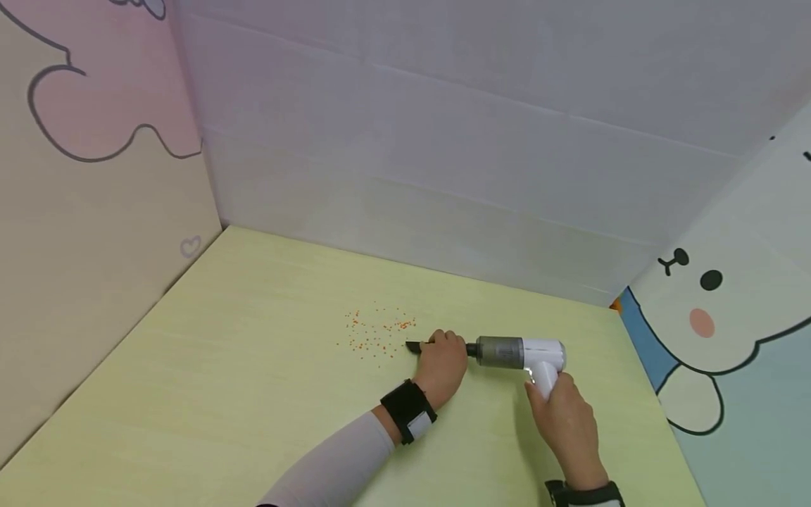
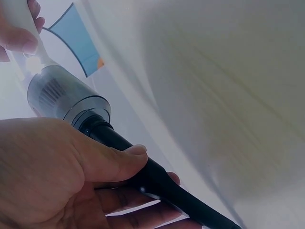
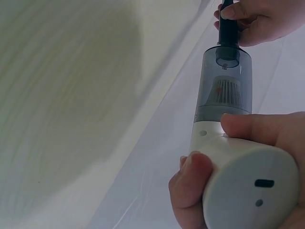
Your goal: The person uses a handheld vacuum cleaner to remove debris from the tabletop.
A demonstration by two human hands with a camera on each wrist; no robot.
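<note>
A white handheld vacuum cleaner (image 1: 543,352) with a clear grey dust cup (image 3: 225,86) lies level over the yellow table, its slim black nozzle (image 2: 159,177) pointing left. My left hand (image 1: 443,362) grips that nozzle, thumb on one side and fingers around the other. With my right hand (image 1: 566,417) I hold the white handle; fingers wrap it and the thumb rests near the body in the right wrist view. Scattered orange crumbs (image 1: 380,334) lie on the table just left of the nozzle tip. A light glows near the handle in the left wrist view.
The yellow tabletop (image 1: 209,366) meets a pale back wall (image 1: 412,141). At the left stands a beige and pink panel (image 1: 114,246), at the right a panel with a cartoon face (image 1: 741,303). Black straps (image 1: 405,410) circle both wrists.
</note>
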